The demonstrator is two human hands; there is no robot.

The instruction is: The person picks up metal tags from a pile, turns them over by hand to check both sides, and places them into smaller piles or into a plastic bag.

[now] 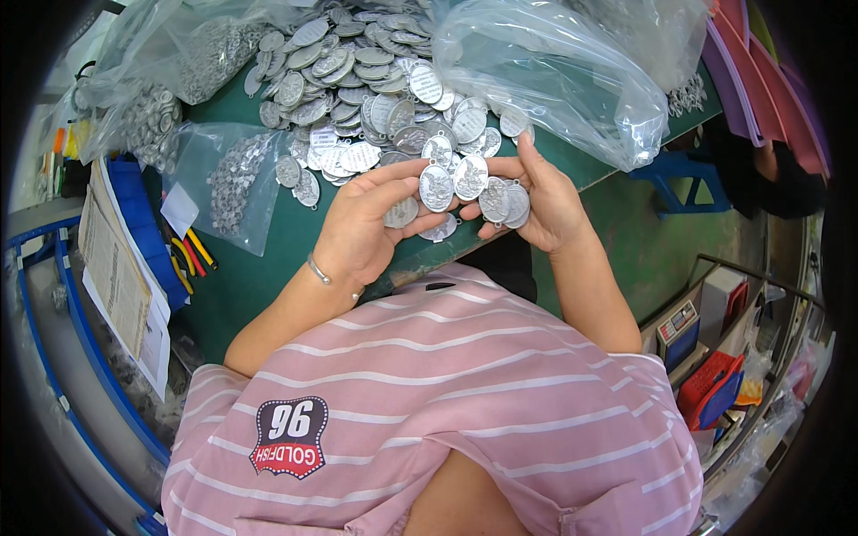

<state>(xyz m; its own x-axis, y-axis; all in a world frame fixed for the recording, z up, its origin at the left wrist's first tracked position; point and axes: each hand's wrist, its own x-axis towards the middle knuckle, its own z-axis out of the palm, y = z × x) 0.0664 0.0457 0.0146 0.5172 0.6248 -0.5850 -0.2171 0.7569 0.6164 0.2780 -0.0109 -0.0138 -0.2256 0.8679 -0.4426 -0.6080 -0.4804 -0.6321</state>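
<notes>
Over the table's near edge, my left hand (362,219) is closed on silver oval medals, thumb at the edge of an upright medal (436,188) with a raised figure and a small loop. My right hand (552,204) faces it, thumb raised, with several overlapping medals (494,200) lying across its fingers. Between the two sets of fingertips sits another medal (471,177); which hand bears it I cannot tell. Just beyond my hands a big heap of similar oval medals (357,67) spreads over the green table (290,230).
A clear plastic bag (554,80) lies right of the heap. Left are a bag of small metal pieces (237,183), pliers with coloured handles (192,255) and a blue bin (143,214). A blue stool (684,183) stands beyond the table's right edge, near another person's arm (764,165).
</notes>
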